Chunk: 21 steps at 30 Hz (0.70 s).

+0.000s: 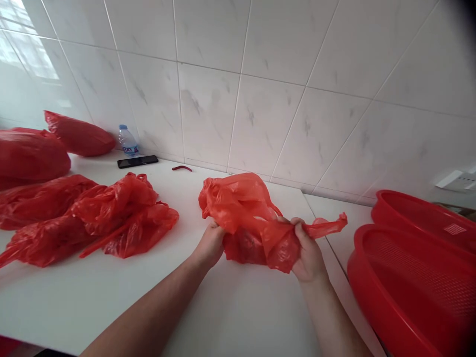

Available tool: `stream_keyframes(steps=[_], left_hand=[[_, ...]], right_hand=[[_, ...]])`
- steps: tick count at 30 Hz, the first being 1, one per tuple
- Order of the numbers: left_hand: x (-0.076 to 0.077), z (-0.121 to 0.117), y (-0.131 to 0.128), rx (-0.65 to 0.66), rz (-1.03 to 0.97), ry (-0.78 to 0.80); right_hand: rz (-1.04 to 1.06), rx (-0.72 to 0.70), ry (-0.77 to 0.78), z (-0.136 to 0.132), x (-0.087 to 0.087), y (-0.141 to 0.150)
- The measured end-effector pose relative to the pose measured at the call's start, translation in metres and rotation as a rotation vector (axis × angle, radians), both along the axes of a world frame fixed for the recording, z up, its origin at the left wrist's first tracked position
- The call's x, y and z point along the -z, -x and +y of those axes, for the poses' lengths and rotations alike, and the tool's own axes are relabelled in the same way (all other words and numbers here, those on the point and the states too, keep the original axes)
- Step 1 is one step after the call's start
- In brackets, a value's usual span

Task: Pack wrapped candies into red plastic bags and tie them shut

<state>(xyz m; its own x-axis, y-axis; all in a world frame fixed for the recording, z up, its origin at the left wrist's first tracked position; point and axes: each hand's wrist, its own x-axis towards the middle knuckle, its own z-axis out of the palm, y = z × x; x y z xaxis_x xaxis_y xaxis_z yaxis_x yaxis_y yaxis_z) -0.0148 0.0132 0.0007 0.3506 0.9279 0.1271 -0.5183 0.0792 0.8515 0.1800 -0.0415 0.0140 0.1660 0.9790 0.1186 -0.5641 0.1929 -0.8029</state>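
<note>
A thin, crumpled red plastic bag is held up over the white table between my two hands. My left hand grips its lower left side, the fingers mostly hidden under the film. On the other side my right hand pinches the bag near a twisted end that sticks out to the right. Whether anything lies inside the bag I cannot tell. Left of my arms, several crumpled red plastic bags lie heaped together on the tabletop.
Fuller red bags stand at the far left. By the tiled wall are a plastic bottle, a black phone and a small curved dark-red object. Two red plastic baskets occupy the right side. The white table has a seam at right.
</note>
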Motion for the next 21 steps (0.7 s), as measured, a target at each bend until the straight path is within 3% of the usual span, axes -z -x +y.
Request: stream_keyframes(steps=[3, 5, 9, 13, 16, 18, 21], left_hand=[[0.005, 0.003, -0.003, 0.03, -0.118, 0.064], [0.009, 0.003, -0.007, 0.035, -0.141, 0.096], [0.005, -0.001, -0.013, 0.132, -0.077, 0.133], [-0.005, -0.006, -0.022, 0.312, 0.095, 0.031], [-0.001, -0.004, -0.028, 0.209, 0.102, 0.017], [0.006, 0.001, -0.029, 0.103, 0.004, 0.08], [0.014, 0.007, -0.024, 0.054, -0.136, 0.154]], right_hand=[[0.297, -0.042, 0.07, 0.006, 0.005, -0.004], [0.373, -0.058, 0.077, 0.01, 0.008, -0.006], [0.26, -0.023, 0.123, 0.016, 0.016, -0.004], [0.075, -0.026, 0.186, 0.016, 0.021, 0.001], [0.044, -0.082, 0.176, 0.014, 0.019, 0.002], [0.025, -0.125, 0.164, 0.013, 0.017, 0.002], [-0.053, -0.174, 0.181, 0.01, 0.015, 0.005]])
